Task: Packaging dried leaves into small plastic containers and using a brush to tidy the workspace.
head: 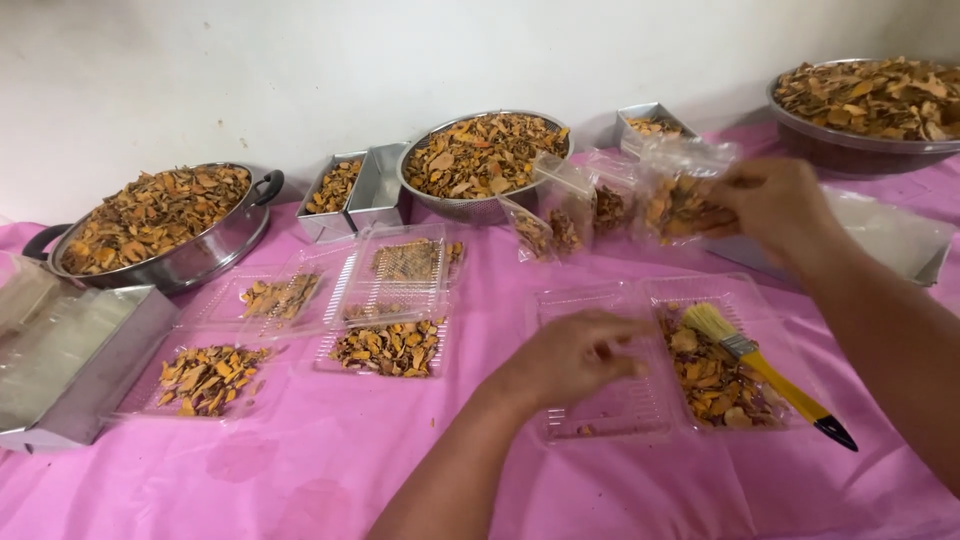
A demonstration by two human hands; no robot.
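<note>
Head view: left hand (572, 357) rests with curled fingers on the open clear clamshell tray (600, 400) on the pink tablecloth (330, 470); right hand (775, 210) pinches a plastic bag of dried orange chips (680, 200) above it, beside a yellow brush (765, 372).

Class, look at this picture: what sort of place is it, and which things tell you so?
Probably a small home packing table for dried food: metal bowls heaped with orange chips, clear plastic trays on a pink cloth, and small filled bags.
</note>
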